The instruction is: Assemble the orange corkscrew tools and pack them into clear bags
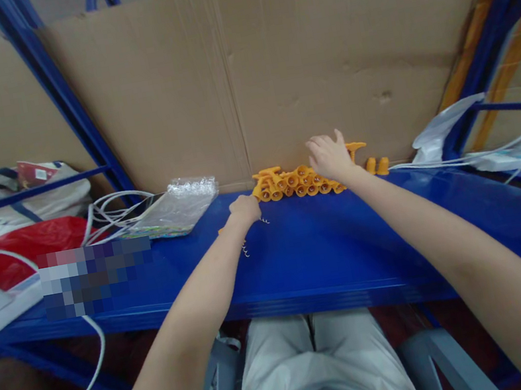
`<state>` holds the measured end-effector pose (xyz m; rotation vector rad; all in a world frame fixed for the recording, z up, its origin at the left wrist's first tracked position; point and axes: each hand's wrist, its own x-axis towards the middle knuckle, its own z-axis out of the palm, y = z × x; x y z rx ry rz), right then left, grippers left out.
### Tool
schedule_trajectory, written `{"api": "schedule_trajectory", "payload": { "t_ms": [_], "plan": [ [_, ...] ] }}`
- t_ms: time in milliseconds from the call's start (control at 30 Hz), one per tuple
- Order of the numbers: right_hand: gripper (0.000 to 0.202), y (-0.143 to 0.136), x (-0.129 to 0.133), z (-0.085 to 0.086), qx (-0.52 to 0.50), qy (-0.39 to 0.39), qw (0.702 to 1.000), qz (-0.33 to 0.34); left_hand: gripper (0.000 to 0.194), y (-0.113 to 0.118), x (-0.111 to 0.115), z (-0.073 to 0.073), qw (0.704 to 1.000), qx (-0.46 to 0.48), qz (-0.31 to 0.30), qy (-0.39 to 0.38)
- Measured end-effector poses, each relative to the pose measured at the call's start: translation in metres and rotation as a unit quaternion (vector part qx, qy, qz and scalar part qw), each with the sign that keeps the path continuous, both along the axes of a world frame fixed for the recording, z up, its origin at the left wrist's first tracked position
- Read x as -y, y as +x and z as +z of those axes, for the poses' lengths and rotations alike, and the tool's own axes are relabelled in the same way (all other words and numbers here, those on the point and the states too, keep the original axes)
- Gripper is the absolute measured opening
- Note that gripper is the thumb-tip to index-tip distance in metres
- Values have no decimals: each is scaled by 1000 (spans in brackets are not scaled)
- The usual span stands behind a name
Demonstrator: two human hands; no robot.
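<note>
My left hand (pixel 245 210) is closed at the left end of a cluster of orange cone-shaped pieces (pixel 308 181). A metal corkscrew spiral (pixel 265 221) sticks out by its fingers. Another corkscrew spiral (pixel 244 249) shows beside my left wrist, with a bit of orange (pixel 221 231) on the forearm's other side; the part between is hidden. Over the right part of the cluster is my right hand (pixel 329 156), thumb raised and fingers stretched out. An orange T-shaped handle (pixel 355 146) shows just beyond that hand.
Two orange pieces (pixel 377 166) stand right of the cluster on the blue shelf (pixel 310 247). Cardboard (pixel 314 44) walls the back. Clear plastic bags (pixel 174 207), white cables (pixel 115 210) and a power strip (pixel 3 307) lie left. More white cable and plastic (pixel 440 129) lie right.
</note>
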<state>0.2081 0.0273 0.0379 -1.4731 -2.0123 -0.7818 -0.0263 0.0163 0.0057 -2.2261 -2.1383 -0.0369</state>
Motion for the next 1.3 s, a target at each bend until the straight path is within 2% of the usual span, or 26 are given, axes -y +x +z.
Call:
{"api": "schedule_trajectory", "payload": {
  "t_ms": [133, 267, 367, 500, 600, 833, 1133, 1300],
  "plan": [
    [41, 55, -6, 5, -68, -23, 989, -128, 51, 3, 7, 2, 1000, -28, 10, 10],
    [43, 102, -8, -5, -129, -109, 953, -250, 48, 4, 11, 5, 999, -41, 0, -2],
    [48, 130, -11, -19, -155, -160, 933, -284, 47, 6, 12, 5, 999, -38, -9, -1],
    [57, 154, -19, -37, -167, -204, 922, -284, 43, 7, 13, 5, 998, -48, -30, 14],
    [64, 161, -23, -47, -178, -250, 910, -279, 40, 4, 14, 6, 998, -49, -45, 17],
    [73, 161, -27, -57, -203, -265, 901, -278, 44, -5, 8, 9, 998, -20, -45, -37],
    [53, 154, -26, -50, -239, -213, 908, -269, 57, -11, 18, 23, 988, -69, -50, -127],
    [43, 151, -24, -49, -210, -198, 911, -295, 61, -15, 14, 21, 987, -51, -62, -137]
  ]
}}
